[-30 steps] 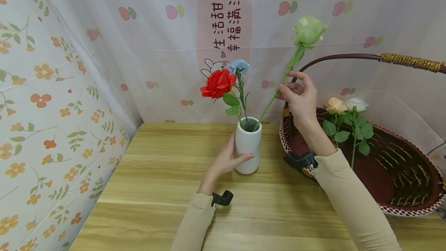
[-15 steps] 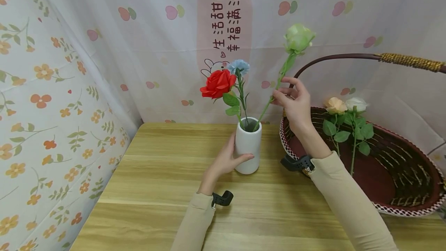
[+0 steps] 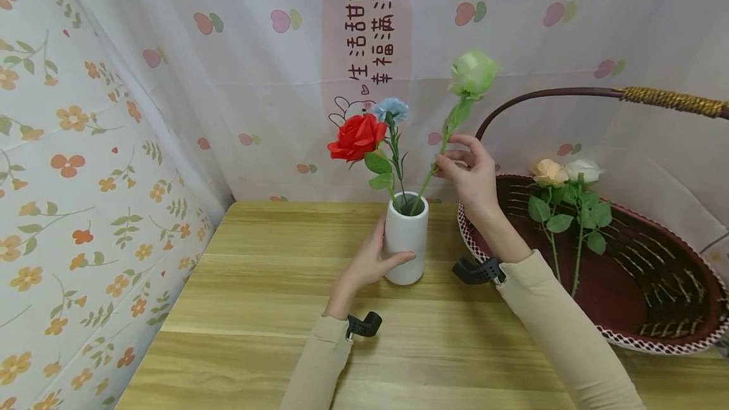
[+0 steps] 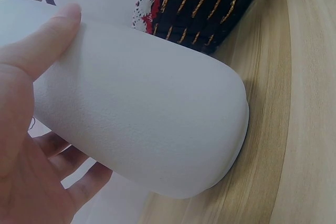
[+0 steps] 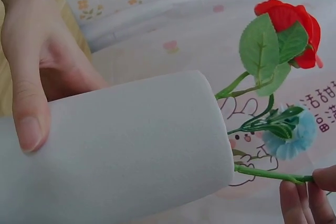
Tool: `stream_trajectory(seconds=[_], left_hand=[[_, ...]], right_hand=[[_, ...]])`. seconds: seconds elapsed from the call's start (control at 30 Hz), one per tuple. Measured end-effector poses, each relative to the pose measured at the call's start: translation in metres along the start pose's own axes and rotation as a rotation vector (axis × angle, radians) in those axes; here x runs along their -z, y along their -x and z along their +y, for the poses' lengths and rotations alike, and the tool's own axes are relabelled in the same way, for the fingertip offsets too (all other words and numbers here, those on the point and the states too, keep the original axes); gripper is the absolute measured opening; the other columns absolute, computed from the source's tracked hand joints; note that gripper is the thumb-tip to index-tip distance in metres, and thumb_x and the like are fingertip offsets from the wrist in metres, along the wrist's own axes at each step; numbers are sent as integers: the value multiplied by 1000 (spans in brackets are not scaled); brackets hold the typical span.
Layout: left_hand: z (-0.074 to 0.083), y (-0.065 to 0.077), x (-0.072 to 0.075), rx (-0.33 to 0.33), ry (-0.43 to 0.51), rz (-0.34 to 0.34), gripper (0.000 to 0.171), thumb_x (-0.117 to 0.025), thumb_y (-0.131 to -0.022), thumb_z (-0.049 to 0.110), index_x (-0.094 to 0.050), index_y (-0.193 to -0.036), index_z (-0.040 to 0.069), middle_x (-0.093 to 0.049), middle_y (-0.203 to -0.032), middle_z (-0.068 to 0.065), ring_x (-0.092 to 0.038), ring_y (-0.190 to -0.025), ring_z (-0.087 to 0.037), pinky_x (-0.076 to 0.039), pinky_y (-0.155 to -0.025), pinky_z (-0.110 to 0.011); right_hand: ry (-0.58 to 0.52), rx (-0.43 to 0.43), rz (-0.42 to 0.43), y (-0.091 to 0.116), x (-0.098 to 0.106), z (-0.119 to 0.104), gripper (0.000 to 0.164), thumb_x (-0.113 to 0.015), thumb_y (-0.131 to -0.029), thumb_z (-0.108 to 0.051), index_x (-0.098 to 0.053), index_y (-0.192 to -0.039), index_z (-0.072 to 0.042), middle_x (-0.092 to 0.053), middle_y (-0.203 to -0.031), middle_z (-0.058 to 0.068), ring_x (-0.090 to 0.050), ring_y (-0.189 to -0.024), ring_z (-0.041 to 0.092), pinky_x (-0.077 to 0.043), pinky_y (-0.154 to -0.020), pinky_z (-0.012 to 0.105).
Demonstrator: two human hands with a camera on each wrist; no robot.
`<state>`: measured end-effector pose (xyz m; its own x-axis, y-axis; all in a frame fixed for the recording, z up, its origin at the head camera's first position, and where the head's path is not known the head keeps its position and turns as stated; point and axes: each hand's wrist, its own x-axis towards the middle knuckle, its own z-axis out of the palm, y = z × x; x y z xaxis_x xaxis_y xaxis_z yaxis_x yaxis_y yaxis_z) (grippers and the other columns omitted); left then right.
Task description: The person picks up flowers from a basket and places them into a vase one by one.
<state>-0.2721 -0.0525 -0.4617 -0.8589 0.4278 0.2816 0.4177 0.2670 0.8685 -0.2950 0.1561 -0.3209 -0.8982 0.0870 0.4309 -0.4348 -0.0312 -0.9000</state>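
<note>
A white vase (image 3: 407, 239) stands upright on the wooden table. My left hand (image 3: 370, 258) grips its left side, the thumb across the front; in the left wrist view the fingers (image 4: 89, 184) curl behind the vase. My right hand (image 3: 473, 176) pinches the stem of a pale green rose (image 3: 474, 73), whose lower end is inside the vase mouth and whose bloom leans right. Also in the vase are a red rose (image 3: 357, 138), leaning left, and a light blue carnation-like flower (image 3: 390, 109). The right wrist view shows the pinched green stem (image 5: 262, 172) at the rim.
At the right stands a dark woven basket (image 3: 678, 271) with a tall arched handle (image 3: 672, 100). Inside it lie a peach rose (image 3: 549, 173) and a white rose (image 3: 583, 171). A printed curtain (image 3: 256, 81) hangs behind the table (image 3: 256, 309), and a floral one (image 3: 85, 207) at the left.
My right hand has moved down and to the left with the green rose, so its stem sits lower in the vase and more upright. My left hand has stayed on the vase.
</note>
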Motion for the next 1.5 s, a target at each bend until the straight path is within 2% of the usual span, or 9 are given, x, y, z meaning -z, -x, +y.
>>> stream_trajectory(seconds=[0.13,0.2,0.33,0.4,0.63,0.9,1.0,1.27,1.5], left_hand=[[0,0,0,4,2,6,99,-80,-89,32,-13,-162,25,-41,-151,-3,-44,-136,-21,-37,-112,-49],[5,1,1,6,3,7,98,-80,-89,30,-14,-162,23,-42,-151,-5,-44,-136,-23,-37,-112,-49],[5,2,1,10,-5,4,99,-80,-89,30,-13,-162,24,-40,-152,-3,-43,-137,-21,-36,-113,-48],[-1,0,0,3,-13,5,100,-80,-89,33,-12,-162,26,-40,-152,-2,-43,-138,-20,-36,-113,-47],[1,-1,0,3,-5,4,100,-80,-89,31,-13,-162,24,-40,-153,-2,-42,-138,-20,-35,-113,-48],[3,0,0,-1,18,9,102,-81,-89,21,-10,-162,24,-38,-155,-6,-40,-140,-26,-34,-113,-51],[3,0,0,-10,27,10,104,-81,-88,19,-9,-162,23,-38,-155,-7,-41,-139,-28,-34,-113,-52],[3,-1,0,1,11,6,100,-81,-88,26,-13,-162,25,-41,-152,-3,-44,-136,-20,-37,-112,-45],[2,0,0,2,16,4,98,-80,-89,29,-14,-162,22,-42,-151,-5,-44,-136,-21,-37,-111,-46]], right_hand=[[51,-21,-19,2,-3,4,36,-67,-96,-3,-55,-130,-5,-61,-97,8,-69,-77,13,-59,-79,29],[73,-29,-28,3,-5,6,36,-68,-96,-5,-55,-130,-5,-61,-98,9,-69,-79,15,-59,-80,31],[77,-31,-47,5,-8,9,38,-68,-96,-4,-54,-131,-3,-62,-99,9,-69,-80,17,-59,-81,35],[73,-34,-57,6,-9,11,38,-68,-96,-3,-54,-131,-3,-62,-99,8,-69,-79,16,-59,-81,35],[83,-48,-77,9,-12,18,38,-68,-96,-3,-53,-132,-2,-63,-98,5,-70,-79,13,-59,-77,30],[109,-69,-84,13,-14,27,37,-69,-96,-7,-55,-130,-5,-64,-98,4,-69,-80,13,-60,-76,34],[132,-67,-83,14,-15,29,37,-70,-96,-9,-55,-129,-5,-65,-98,3,-69,-83,15,-59,-73,28],[203,-52,-93,19,-15,32,38,-69,-97,-12,-57,-131,-3,-66,-106,10,-67,-85,9,-58,-76,29],[217,-36,-105,20,-16,36,33,-72,-95,-13,-63,-123,1,-67,-108,13,-64,-94,9,-52,-80,25]])
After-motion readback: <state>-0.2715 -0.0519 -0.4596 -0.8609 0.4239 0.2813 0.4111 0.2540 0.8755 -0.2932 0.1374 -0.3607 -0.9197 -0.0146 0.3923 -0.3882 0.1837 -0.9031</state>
